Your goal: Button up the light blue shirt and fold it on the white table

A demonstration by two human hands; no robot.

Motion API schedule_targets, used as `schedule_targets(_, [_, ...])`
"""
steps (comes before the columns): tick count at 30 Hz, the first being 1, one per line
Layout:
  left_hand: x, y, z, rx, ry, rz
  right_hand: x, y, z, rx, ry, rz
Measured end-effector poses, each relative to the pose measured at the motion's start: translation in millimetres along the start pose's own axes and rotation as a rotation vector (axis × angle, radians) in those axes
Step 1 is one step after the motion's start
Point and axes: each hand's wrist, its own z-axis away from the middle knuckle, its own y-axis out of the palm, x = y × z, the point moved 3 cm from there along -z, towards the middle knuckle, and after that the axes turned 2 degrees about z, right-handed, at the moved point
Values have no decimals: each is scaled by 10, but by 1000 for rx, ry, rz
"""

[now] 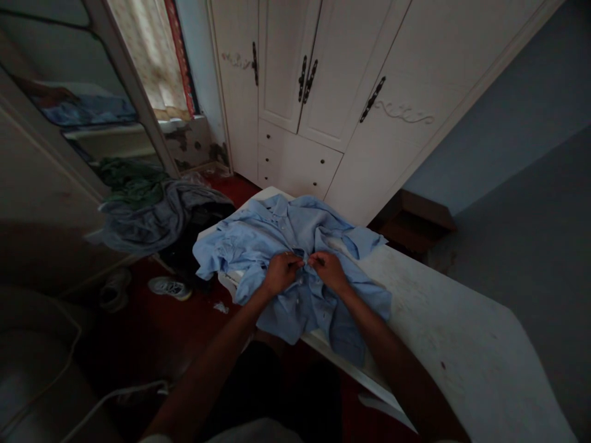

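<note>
A light blue button-up shirt [277,237] lies crumpled on the near corner of a white table [462,332], part of it hanging over the front edge. My left hand [281,272] and my right hand [329,269] meet over the middle of the shirt, fingertips almost touching. Both hands pinch the fabric along the shirt's front strip, fingers closed on the cloth.
A white wardrobe [351,92] with dark handles stands behind the table. A heap of grey and green clothes [152,215] lies at the left, with white shoes [168,287] on the red floor below. A brown box [415,221] sits by the wardrobe. White cables run at lower left.
</note>
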Motion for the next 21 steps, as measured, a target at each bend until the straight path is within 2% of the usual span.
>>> schedule_targets(14, [21,7,-26,39,-7,-72,21,0,-80,89,-57,166])
schedule_targets(21, [47,19,-35,59,16,-84,28,18,-68,69,-44,192])
